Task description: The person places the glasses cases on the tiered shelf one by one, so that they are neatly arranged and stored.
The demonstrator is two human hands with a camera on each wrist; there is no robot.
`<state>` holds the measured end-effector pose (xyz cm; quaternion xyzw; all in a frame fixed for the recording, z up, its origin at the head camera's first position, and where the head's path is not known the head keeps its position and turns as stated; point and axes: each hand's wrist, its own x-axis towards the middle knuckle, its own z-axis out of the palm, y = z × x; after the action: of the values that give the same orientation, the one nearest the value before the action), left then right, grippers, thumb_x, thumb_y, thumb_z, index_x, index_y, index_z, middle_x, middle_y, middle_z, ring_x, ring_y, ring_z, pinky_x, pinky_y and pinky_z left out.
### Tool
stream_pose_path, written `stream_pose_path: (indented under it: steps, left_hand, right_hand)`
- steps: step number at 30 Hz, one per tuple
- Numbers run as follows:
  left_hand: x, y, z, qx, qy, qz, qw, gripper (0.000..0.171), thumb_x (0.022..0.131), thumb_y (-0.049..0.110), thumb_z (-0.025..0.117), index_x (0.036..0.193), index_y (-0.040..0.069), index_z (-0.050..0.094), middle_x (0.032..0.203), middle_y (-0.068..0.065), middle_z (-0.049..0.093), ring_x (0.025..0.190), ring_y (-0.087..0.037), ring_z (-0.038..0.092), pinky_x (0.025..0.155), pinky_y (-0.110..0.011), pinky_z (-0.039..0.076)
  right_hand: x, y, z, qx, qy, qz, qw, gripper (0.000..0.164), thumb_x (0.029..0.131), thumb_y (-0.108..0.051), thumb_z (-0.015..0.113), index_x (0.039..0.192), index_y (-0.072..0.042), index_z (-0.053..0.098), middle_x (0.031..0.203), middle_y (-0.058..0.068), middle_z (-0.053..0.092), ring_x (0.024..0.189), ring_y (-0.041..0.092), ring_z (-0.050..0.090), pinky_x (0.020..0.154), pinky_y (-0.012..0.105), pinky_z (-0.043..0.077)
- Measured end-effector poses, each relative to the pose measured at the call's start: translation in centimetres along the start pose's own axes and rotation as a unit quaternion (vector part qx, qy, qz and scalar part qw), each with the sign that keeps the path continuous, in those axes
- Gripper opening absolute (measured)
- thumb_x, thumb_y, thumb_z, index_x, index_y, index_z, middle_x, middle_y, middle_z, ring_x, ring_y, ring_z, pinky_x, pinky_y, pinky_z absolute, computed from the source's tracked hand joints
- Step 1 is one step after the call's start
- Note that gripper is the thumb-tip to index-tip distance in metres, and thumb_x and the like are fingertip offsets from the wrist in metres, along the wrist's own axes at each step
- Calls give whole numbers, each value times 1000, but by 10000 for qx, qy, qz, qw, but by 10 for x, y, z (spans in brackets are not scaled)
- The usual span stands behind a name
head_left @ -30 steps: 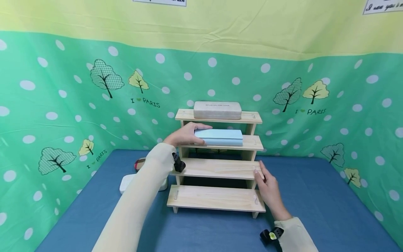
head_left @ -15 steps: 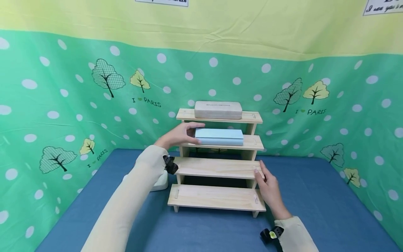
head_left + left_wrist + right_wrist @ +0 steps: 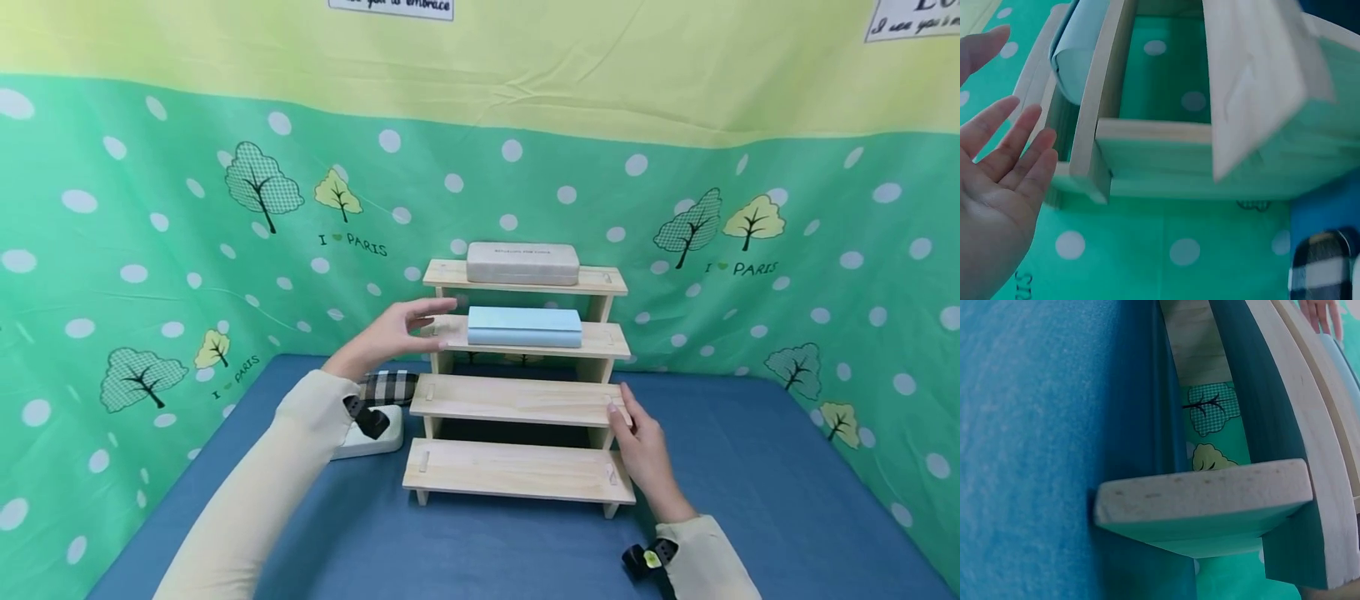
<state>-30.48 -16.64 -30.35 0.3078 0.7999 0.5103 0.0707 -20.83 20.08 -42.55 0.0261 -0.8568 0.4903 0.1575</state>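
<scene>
A tiered wooden display shelf [image 3: 517, 400] stands on the blue cloth. A light blue glasses case [image 3: 525, 327] lies on its second tier from the top, and a grey glasses case [image 3: 522, 263] lies on the top tier. My left hand [image 3: 382, 337] is just left of the blue case, apart from it, thumb and fingers spread with nothing between them. The left wrist view also shows this left hand [image 3: 997, 206] beside the shelf. My right hand [image 3: 647, 458] holds the right end of the third tier, thumb at its front edge; some fingers are hidden.
Left of the shelf, partly behind my left arm, are a black-and-white plaid case [image 3: 390, 387] and a white case [image 3: 378, 437]. A green and yellow printed curtain [image 3: 525, 175] hangs close behind the shelf. Blue cloth [image 3: 750, 483] covers the table.
My left hand has let go of the blue glasses case and drawn back to the left, uncovering the plaid case. The blue case stays on its tier. My right hand keeps its place.
</scene>
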Motion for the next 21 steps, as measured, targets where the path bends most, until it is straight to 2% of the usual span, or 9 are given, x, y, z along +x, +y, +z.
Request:
stream_pose_path:
  steps: [3, 7, 14, 18, 21]
  left_hand:
    - [-14, -5, -3, 8, 115, -26, 9999, 65, 85, 15, 70, 143, 14, 41, 147, -4, 38, 138, -26, 30, 109, -50, 24]
    - [-30, -16, -7, 185, 233, 21, 9996, 66, 85, 15, 71, 143, 10, 40, 146, -8, 40, 136, -26, 32, 110, -49, 23]
    - [-63, -33, -15, 165, 436, -205, 9987, 65, 85, 18, 71, 142, 9, 41, 145, -11, 41, 136, -28, 34, 108, -50, 25]
    - [-82, -43, -18, 119, 461, -286, 9985, 61, 86, 15, 68, 142, 10, 42, 145, -12, 42, 135, -31, 34, 101, -32, 39]
    - [-96, -49, -19, 68, 534, -348, 9979, 60, 87, 15, 68, 141, 11, 42, 144, -12, 43, 133, -32, 36, 91, -17, 41]
  right_hand:
    - [0, 1, 0, -13, -9, 2, 10000, 59, 101, -31, 43, 148, -2, 24, 149, 21, 28, 134, 36, 33, 99, 44, 37]
    - [0, 2, 0, -8, 18, 26, 10000, 59, 100, -32, 43, 148, -2, 24, 149, 21, 28, 134, 36, 33, 98, 46, 37]
    - [0, 1, 0, -19, 27, 69, 10000, 60, 100, -34, 43, 148, -4, 24, 149, 21, 29, 134, 35, 33, 99, 48, 37]
    - [0, 0, 0, 9, -22, 79, 10000, 60, 100, -33, 43, 148, -4, 24, 149, 21, 28, 134, 36, 32, 100, 47, 36]
    - [0, -1, 0, 32, 15, 55, 10000, 59, 100, -32, 44, 148, -3, 24, 149, 21, 29, 134, 36, 33, 99, 47, 37]
